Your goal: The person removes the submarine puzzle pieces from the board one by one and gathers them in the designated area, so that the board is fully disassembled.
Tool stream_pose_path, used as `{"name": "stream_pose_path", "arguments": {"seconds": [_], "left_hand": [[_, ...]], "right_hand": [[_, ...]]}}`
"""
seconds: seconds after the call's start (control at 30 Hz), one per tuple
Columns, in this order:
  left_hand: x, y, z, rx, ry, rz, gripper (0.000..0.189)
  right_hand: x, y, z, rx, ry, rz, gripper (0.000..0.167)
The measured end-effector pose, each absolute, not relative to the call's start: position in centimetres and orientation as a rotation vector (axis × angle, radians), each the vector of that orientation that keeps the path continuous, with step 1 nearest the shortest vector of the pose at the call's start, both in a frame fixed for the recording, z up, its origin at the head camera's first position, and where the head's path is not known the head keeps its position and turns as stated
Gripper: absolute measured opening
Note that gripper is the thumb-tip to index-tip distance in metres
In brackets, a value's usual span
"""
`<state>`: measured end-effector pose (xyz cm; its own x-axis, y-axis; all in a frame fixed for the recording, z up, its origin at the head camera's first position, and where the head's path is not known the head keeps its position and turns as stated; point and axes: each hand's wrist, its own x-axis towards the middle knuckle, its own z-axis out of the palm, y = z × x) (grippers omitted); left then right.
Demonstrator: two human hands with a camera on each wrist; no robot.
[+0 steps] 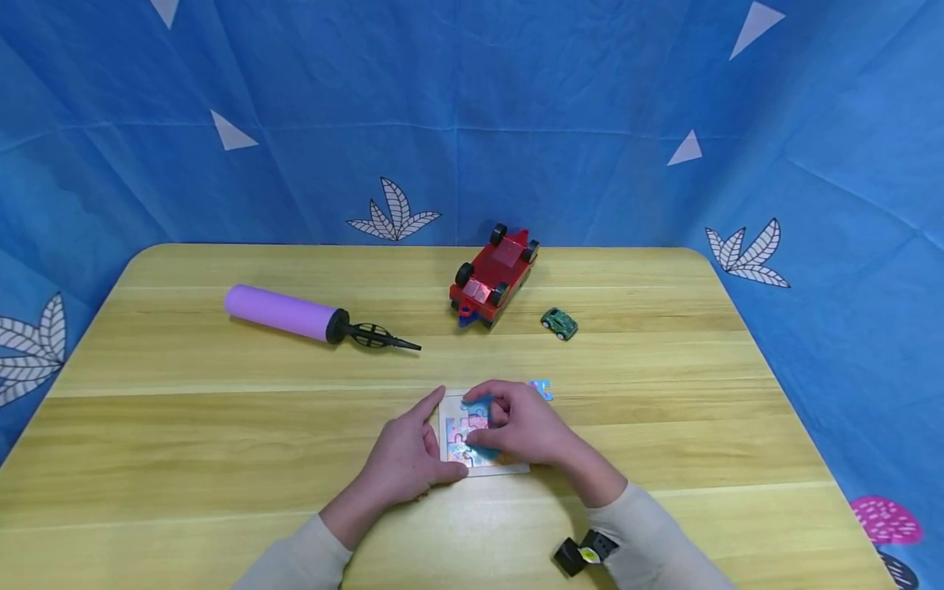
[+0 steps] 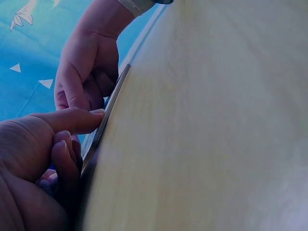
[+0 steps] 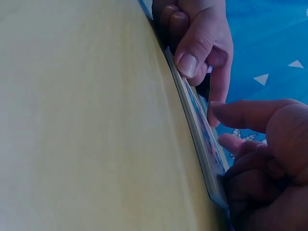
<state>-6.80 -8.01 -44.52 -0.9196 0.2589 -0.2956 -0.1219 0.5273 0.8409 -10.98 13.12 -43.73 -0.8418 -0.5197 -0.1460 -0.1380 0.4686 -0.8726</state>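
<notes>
A small jigsaw puzzle in a pale tray (image 1: 496, 471) lies at the front middle of the table. My left hand (image 1: 409, 455) grips its left side, thumb on the near edge and index finger along the far left corner. Over the right part of the puzzle is my right hand (image 1: 527, 426), index fingertip and thumb set apart on the blue and pink pieces (image 1: 459, 428), other fingers bent inward. In the right wrist view, the thumb and index finger of my right hand (image 3: 269, 159) show a gap between them. A loose blue puzzle piece (image 1: 543, 388) lies just beyond it.
Behind the puzzle, a red toy vehicle (image 1: 496, 274) lies wheels up, with a small green toy car (image 1: 560, 324) to its right. At the left lies a purple hand pump (image 1: 283, 314) with a black nozzle. Blue patterned cloth (image 1: 575, 106) hangs behind the wooden table (image 1: 664, 377).
</notes>
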Motion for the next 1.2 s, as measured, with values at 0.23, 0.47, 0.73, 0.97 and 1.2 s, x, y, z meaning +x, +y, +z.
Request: {"name": "stream_pose_path", "arguments": {"seconds": [0.23,0.47,0.73,0.97,1.2], "left_hand": [[-6.82,-8.0,-44.5,0.112,2.384,1.353,0.109],[-6.83,-8.0,-44.55,0.105,2.384,1.366,0.11],[-6.79,-7.99,-44.54,0.095,2.373,1.376,0.111],[-6.79,-7.98,-44.56,0.105,2.381,1.37,0.11],[-6.76,-7.99,-44.61,0.117,2.389,1.374,0.11]], "right_hand": [[-11.55,12.85,-43.74,-0.504,2.32,-1.255,0.033],[-11.82,12.55,-43.76,-0.461,2.289,-1.295,0.031],[-11.73,12.37,-43.84,-0.421,2.283,-1.31,0.032],[-11.42,12.25,-43.85,-0.391,2.308,-1.333,0.033],[-11.11,12.15,-43.95,-0.387,2.342,-1.356,0.032]]}}
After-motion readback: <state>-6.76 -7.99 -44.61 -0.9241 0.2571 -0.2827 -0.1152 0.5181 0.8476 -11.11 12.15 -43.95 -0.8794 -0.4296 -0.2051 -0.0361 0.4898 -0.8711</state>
